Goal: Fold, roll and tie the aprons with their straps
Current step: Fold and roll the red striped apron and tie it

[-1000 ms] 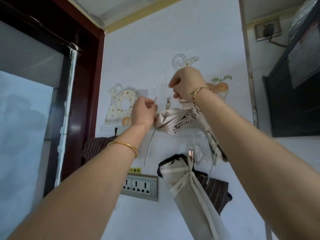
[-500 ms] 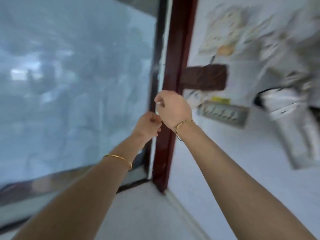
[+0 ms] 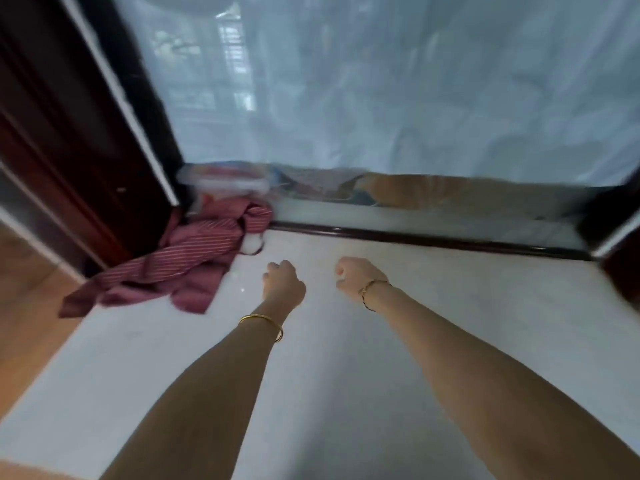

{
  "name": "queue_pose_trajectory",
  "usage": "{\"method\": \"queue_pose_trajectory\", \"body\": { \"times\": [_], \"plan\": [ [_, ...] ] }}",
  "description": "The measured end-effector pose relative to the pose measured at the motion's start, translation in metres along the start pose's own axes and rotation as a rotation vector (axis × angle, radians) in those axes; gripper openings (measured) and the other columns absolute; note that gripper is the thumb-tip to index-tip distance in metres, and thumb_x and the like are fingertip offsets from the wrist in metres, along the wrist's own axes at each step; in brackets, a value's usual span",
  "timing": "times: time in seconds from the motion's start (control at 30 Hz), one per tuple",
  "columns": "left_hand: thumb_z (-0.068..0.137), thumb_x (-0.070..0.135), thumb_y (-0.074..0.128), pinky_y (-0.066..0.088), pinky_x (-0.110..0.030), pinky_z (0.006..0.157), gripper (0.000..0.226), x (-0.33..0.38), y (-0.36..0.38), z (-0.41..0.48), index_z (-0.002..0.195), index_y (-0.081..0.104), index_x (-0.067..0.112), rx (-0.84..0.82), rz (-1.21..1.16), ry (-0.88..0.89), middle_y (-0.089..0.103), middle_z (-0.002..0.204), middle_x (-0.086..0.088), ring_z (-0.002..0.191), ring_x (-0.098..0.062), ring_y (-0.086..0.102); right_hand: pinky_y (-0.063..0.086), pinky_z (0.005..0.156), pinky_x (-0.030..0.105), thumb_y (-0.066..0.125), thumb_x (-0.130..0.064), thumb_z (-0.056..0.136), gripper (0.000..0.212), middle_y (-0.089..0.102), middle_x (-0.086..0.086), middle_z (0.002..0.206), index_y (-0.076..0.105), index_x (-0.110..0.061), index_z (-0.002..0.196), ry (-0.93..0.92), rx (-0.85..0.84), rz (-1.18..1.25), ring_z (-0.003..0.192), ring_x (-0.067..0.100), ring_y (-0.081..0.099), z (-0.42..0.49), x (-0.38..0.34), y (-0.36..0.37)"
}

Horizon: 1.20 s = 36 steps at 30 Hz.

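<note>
A dark red apron with thin pale stripes [image 3: 180,261] lies crumpled on the white counter [image 3: 346,375], against the left corner by the window. My left hand [image 3: 282,280] hovers over the counter just right of the apron, fingers curled, holding nothing. About a hand's width further right is my right hand [image 3: 356,275], also curled into a loose fist and empty. Neither hand touches the apron.
A frosted window [image 3: 381,81] rises behind the counter, with a dark sill rail [image 3: 433,240] along its base. A dark red wooden frame [image 3: 69,133] stands at the left. A small white object [image 3: 251,245] lies by the apron. Wooden surface [image 3: 24,306] borders the counter's left edge.
My view swung from the wall hooks with the tied beige aprons down and left to the counter. Both hands left the hung apron and lowered, now empty and apart.
</note>
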State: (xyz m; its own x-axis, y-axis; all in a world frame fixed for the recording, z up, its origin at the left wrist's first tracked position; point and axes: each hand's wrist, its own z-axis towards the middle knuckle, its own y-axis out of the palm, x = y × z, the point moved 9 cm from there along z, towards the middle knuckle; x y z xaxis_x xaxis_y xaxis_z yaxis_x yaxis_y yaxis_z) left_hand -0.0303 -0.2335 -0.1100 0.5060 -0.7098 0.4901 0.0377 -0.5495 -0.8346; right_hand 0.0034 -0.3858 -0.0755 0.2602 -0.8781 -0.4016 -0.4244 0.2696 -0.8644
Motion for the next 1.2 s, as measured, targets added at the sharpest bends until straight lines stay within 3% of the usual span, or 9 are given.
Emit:
{"method": "queue_pose_trajectory", "body": {
  "times": [0.2,0.43,0.57,0.63,0.77,0.87,1.03,1.1,1.2],
  "plan": [
    [0.088,0.006,0.048,0.041,-0.040,0.098,0.043,-0.146,-0.040,0.053,0.129,0.050,0.017,-0.023,0.250,-0.201,0.026,0.140,-0.012,0.127,-0.030,0.026,0.048,0.084,0.035,0.045,-0.008,0.089,0.030,0.057,0.016,0.121,0.054,-0.002,0.117,-0.024,-0.205,0.000,0.107,0.032,0.057,0.063,-0.056,0.090],
    [0.089,0.004,0.046,0.030,-0.042,0.110,0.055,-0.203,-0.013,0.109,0.139,0.043,0.027,-0.203,0.506,-0.216,-0.021,0.155,-0.014,0.145,-0.033,-0.008,0.049,0.087,0.040,0.042,-0.007,0.090,0.028,0.056,0.015,0.119,0.053,-0.002,0.116,0.029,-0.275,0.051,0.100,0.032,0.061,0.110,-0.046,0.113],
    [0.086,0.009,0.053,0.031,-0.042,0.107,0.045,-0.202,-0.023,0.143,0.131,0.048,0.013,-0.111,0.585,-0.113,0.025,0.151,-0.009,0.139,-0.028,0.022,0.052,0.084,0.039,0.041,-0.006,0.089,0.029,0.058,0.018,0.117,0.054,0.000,0.114,0.076,-0.275,0.097,0.097,0.033,0.063,0.118,-0.024,0.122],
    [0.083,0.011,0.056,0.034,-0.041,0.099,0.030,-0.195,-0.032,0.155,0.112,0.060,0.013,-0.033,0.473,-0.124,0.055,0.122,-0.003,0.116,-0.024,0.047,0.049,0.076,0.030,0.042,-0.008,0.089,0.026,0.058,0.007,0.104,0.054,-0.009,0.112,0.106,-0.259,0.153,0.088,0.024,0.059,0.117,-0.009,0.123],
    [0.077,0.009,0.067,0.043,-0.027,0.078,0.015,-0.133,-0.006,0.135,0.089,0.068,0.016,-0.065,-0.097,-0.030,0.067,0.092,-0.004,0.089,-0.022,0.060,0.050,0.074,0.035,0.045,-0.007,0.090,0.021,0.056,0.006,0.095,0.051,-0.011,0.109,0.225,-0.137,0.365,0.081,0.023,0.059,0.106,0.032,0.109],
    [0.072,-0.003,0.066,0.040,-0.017,0.062,0.020,-0.041,0.076,0.068,0.091,0.067,0.002,-0.397,-0.269,0.279,0.062,0.085,-0.011,0.079,-0.021,0.057,0.050,0.085,0.042,0.051,-0.013,0.091,0.028,0.057,0.012,0.109,0.050,-0.006,0.117,0.401,0.071,0.527,0.098,0.033,0.060,0.080,0.088,0.084],
    [0.087,0.012,0.063,0.035,-0.005,0.083,0.026,0.068,0.201,-0.099,0.111,0.066,0.006,-1.143,-0.074,0.592,0.060,0.118,-0.008,0.098,-0.011,0.053,0.044,0.092,0.043,0.049,-0.016,0.091,0.038,0.049,0.024,0.126,0.044,0.000,0.126,0.695,0.296,0.381,0.112,0.041,0.051,0.003,0.188,0.041],
    [0.088,0.019,0.063,0.040,-0.017,0.090,0.024,0.086,0.220,-0.118,0.109,0.068,0.008,-1.140,-0.055,0.564,0.063,0.118,-0.007,0.102,-0.012,0.056,0.042,0.096,0.041,0.048,-0.015,0.092,0.048,0.046,0.023,0.133,0.036,-0.003,0.137,0.789,0.287,0.375,0.118,0.040,0.049,-0.042,0.226,0.040],
    [0.080,0.020,0.070,0.047,-0.030,0.087,0.029,0.104,0.224,-0.094,0.104,0.061,0.008,-0.728,-0.095,0.565,0.061,0.110,-0.012,0.103,-0.025,0.059,0.044,0.088,0.035,0.054,-0.010,0.090,0.035,0.058,0.023,0.120,0.052,0.002,0.123,0.803,0.266,0.521,0.109,0.037,0.055,-0.098,0.266,0.054]
  ]
}}
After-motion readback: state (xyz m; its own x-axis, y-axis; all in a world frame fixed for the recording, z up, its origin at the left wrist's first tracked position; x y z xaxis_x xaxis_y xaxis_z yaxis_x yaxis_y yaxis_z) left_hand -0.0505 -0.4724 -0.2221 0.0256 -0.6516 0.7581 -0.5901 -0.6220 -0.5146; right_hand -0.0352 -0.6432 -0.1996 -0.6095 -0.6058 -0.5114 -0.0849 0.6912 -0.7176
